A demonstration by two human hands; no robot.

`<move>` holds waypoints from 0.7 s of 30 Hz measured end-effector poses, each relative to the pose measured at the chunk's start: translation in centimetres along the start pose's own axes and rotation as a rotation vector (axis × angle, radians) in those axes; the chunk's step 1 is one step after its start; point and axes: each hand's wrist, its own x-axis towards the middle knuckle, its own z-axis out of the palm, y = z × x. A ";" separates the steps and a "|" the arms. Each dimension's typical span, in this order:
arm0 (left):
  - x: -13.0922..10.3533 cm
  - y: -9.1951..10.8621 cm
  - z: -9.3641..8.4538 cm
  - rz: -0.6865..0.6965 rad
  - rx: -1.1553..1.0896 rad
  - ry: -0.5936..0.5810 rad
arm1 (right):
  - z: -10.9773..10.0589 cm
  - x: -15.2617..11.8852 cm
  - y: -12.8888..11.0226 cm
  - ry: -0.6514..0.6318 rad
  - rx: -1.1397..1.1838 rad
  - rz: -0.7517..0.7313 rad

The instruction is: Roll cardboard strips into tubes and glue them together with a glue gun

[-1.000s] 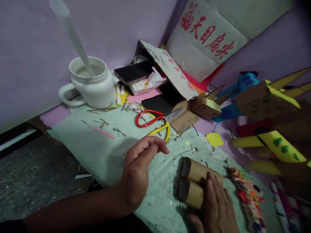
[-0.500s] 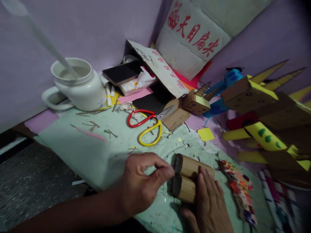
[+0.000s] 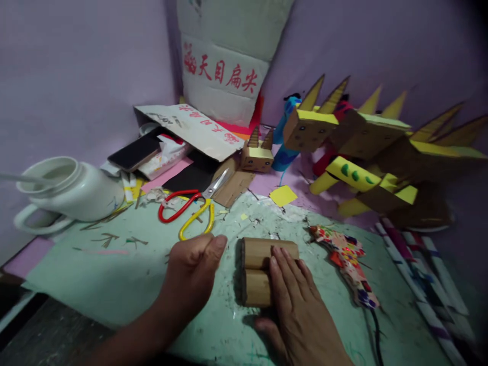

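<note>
Green mat has open room on its left part, in front of the white jug; only small scraps lie there. Right side is crowded: patterned paper piece near the tubes, rolled papers beyond it, cardboard figures behind. Scissors lie just past the left hand, apart from it.

Left hand sits just left of the cardboard tubes, fingers curled in, thumb laid against them; whether it pinches anything, cannot tell. Forearm comes in from the lower left.

Right hand lies flat, palm down, fingers together, pressing on the tubes' right part, not wrapped around them.

Tubes are mid-mat, two side by side and touching, lying flat. Long axes run left-right; dark ends face the left hand.
</note>
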 end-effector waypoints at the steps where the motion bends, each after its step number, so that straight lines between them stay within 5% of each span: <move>1: 0.1 0.0 0.1 0.078 0.090 0.030 | -0.1 0.1 0.0 0.010 0.008 0.005; 3: -0.1 0.0 0.8 0.255 0.292 0.009 | -0.1 0.1 -0.1 0.034 0.021 0.016; 9: -1.9 0.0 4.1 0.787 0.794 -0.314 | 0.2 0.0 0.0 0.114 0.166 0.052; 14: -1.7 -0.6 5.6 0.845 0.938 -0.330 | -0.2 -0.1 0.3 0.057 0.386 0.125; 18: -1.2 -0.5 5.9 0.869 1.027 -0.308 | -1.9 -0.6 1.4 -0.037 0.773 0.188; 21: -0.8 -0.5 6.1 0.917 1.092 -0.285 | -3.1 -1.4 2.8 0.028 1.021 0.418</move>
